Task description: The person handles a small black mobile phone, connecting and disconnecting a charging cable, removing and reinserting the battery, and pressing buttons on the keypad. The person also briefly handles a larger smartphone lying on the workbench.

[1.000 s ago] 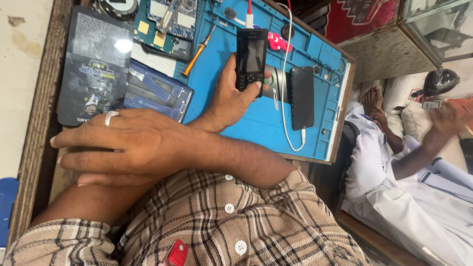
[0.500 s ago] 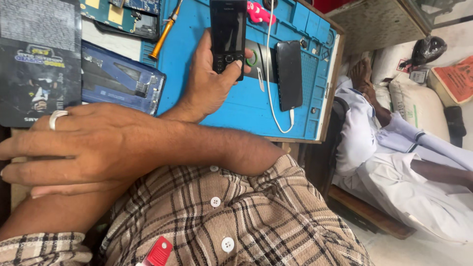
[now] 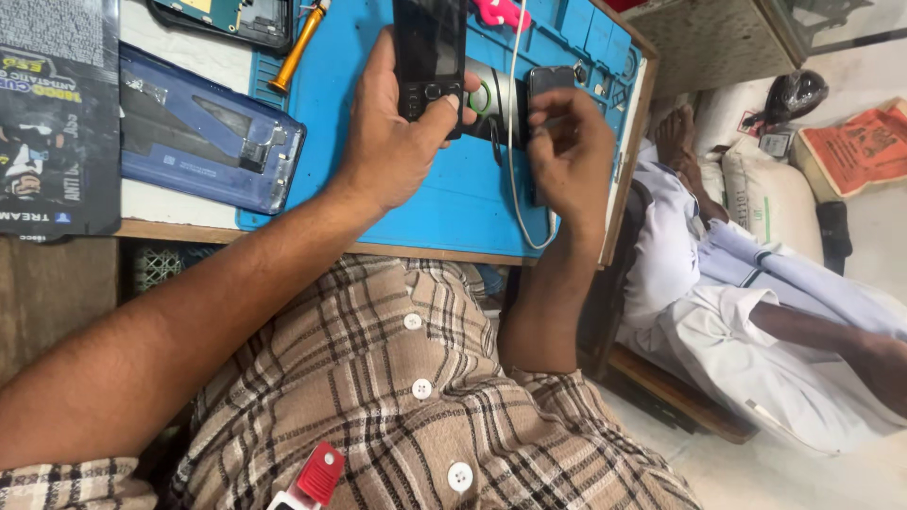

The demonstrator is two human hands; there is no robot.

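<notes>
Two hands over a blue repair mat (image 3: 444, 203) on the worktop (image 3: 189, 229).
Far left, dark printed pouch (image 3: 52, 123); beside it, blue phone back shell (image 3: 203, 142); orange screwdriver (image 3: 298, 52) above; left hand (image 3: 397, 132), grip closed around black keypad phone (image 3: 430, 47); right hand (image 3: 572, 156), fingertips pinched on dark smartphone (image 3: 548, 80) flat on the mat, beside white cable (image 3: 512, 142).

The wooden tabletop (image 3: 76, 283) carries a blue work mat (image 3: 453, 203) that reaches its near edge. Beside the mat lie a blue phone back cover (image 3: 203, 142) and a dark printed packet (image 3: 57, 123).
</notes>
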